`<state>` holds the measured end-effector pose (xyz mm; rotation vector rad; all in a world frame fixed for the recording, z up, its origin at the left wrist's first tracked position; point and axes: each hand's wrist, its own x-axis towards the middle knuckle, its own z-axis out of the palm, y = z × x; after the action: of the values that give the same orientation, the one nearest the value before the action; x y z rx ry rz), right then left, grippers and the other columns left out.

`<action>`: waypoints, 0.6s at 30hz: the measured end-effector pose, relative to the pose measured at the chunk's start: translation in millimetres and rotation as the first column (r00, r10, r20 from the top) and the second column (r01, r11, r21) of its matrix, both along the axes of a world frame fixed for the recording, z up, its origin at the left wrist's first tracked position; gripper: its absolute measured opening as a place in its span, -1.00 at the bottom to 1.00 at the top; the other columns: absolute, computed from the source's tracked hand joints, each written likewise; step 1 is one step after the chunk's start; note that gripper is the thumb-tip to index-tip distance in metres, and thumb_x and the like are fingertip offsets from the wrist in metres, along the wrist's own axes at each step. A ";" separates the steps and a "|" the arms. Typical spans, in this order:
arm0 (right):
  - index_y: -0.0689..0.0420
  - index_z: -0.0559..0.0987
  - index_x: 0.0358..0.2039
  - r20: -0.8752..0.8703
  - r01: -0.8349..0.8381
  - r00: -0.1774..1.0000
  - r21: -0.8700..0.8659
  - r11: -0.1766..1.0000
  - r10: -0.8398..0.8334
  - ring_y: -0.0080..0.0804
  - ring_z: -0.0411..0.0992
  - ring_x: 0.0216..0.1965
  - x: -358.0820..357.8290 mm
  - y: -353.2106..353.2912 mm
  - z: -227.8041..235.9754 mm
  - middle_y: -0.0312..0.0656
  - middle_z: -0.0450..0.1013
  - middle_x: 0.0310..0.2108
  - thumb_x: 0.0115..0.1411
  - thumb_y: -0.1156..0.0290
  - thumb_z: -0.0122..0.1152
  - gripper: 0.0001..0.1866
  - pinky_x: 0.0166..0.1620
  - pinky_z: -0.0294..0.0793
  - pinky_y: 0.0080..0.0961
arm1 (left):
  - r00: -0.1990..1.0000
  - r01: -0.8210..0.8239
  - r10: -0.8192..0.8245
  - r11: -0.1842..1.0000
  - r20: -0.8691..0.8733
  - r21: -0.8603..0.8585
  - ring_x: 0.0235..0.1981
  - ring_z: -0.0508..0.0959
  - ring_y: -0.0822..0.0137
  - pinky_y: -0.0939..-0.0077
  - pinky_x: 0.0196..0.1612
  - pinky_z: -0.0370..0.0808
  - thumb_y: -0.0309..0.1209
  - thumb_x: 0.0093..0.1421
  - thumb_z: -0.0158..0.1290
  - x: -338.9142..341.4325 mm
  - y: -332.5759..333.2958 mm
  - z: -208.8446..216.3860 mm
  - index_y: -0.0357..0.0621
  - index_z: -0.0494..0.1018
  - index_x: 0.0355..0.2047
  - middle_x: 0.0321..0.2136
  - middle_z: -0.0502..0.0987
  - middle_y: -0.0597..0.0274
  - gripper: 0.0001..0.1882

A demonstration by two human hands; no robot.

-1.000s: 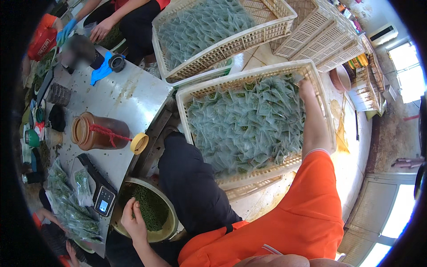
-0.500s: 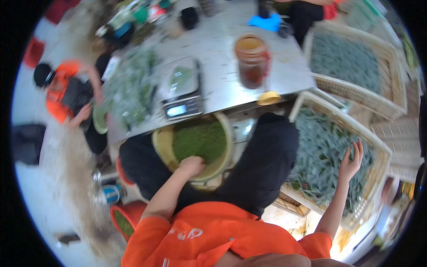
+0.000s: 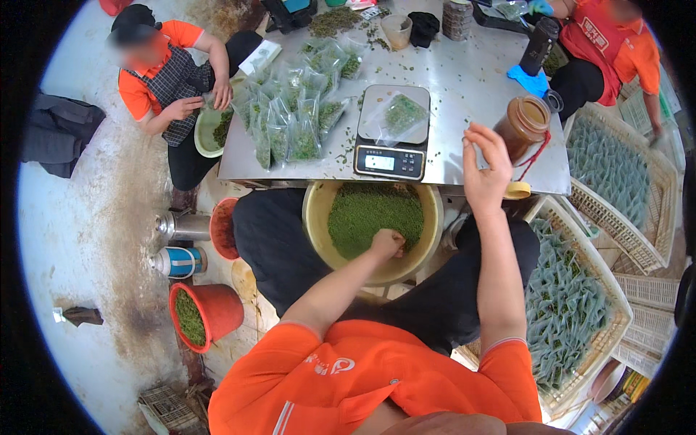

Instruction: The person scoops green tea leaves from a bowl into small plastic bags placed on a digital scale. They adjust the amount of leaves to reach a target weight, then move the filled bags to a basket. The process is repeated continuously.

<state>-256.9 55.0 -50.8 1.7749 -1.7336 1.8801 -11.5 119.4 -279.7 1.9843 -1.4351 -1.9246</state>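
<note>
My left hand (image 3: 389,243) is down in a cream basin (image 3: 435,232) between my knees, its fingers curled at the surface of the small loose green pieces (image 3: 370,214). Whatever those fingers hold is hidden. My right hand (image 3: 487,168) is raised by the table's front edge, fingers bent and apart from the thumb, with nothing visible in it. It is nearest to a brown jar (image 3: 523,129) with a red cord. A clear bag of green pieces (image 3: 404,116) lies on the digital scale (image 3: 389,162), left of that hand.
Filled clear bags (image 3: 297,130) are heaped on the metal table (image 3: 449,65). Crates of upright bags (image 3: 565,304) stand at my right. A red bucket (image 3: 225,319) and a blue flask (image 3: 177,262) are at left. Co-workers sit at far left (image 3: 170,80) and far right (image 3: 612,51).
My right hand has moved left and forward, from over the crate of bags to the table's edge. My left hand stays in the basin. The view has turned rightward.
</note>
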 end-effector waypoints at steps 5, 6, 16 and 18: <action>0.23 0.72 -0.18 0.008 -0.076 0.997 0.139 0.987 0.075 -0.11 0.67 -0.11 19.8 -14.1 -29.3 -0.04 0.66 -0.13 0.21 0.63 0.37 -0.84 -0.02 0.63 -0.35 | 0.943 -0.223 0.202 0.974 -0.265 -0.050 -0.15 0.74 0.20 0.39 -0.06 0.74 -0.56 0.44 0.09 63.3 6.1 69.8 -0.39 0.53 0.10 -0.10 0.68 0.01 -0.73; 0.23 0.72 -0.18 -0.006 -0.097 0.995 0.141 0.985 0.098 -0.11 0.67 -0.12 21.0 -22.0 -27.1 -0.05 0.66 -0.13 0.22 0.63 0.37 -0.84 -0.03 0.63 -0.35 | 0.859 -0.387 0.377 0.921 -0.346 0.042 -0.08 0.72 0.19 0.38 0.02 0.73 -0.56 0.45 0.07 68.2 5.0 90.7 -0.39 0.51 0.13 -0.03 0.65 -0.01 -0.72; 0.17 0.72 -0.19 -0.055 -0.117 0.990 0.193 0.974 0.130 -0.13 0.66 -0.19 27.9 -42.7 -35.3 -0.14 0.66 -0.15 0.22 0.59 0.37 -0.85 -0.13 0.64 -0.34 | 0.465 -0.663 0.419 0.748 -0.780 0.006 0.34 0.46 0.03 0.22 0.52 0.34 -0.54 0.51 -0.01 10.9 -99.8 235.7 -0.53 0.29 0.32 0.26 0.42 -0.12 -0.55; 0.17 0.72 -0.19 -0.069 -0.108 0.990 0.208 0.972 0.125 -0.12 0.66 -0.20 26.2 -44.2 -36.6 -0.15 0.66 -0.15 0.22 0.58 0.36 -0.86 -0.14 0.64 -0.34 | 0.445 -0.674 0.401 0.739 -0.800 -0.004 0.35 0.45 0.01 0.21 0.52 0.33 -0.54 0.50 0.01 7.0 -106.7 237.2 -0.52 0.31 0.32 0.29 0.41 -0.11 -0.55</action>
<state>-230.7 10.7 -87.4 2.0369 -1.8919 1.6939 -4.5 12.7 -42.5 1.0137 -0.6619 -1.6906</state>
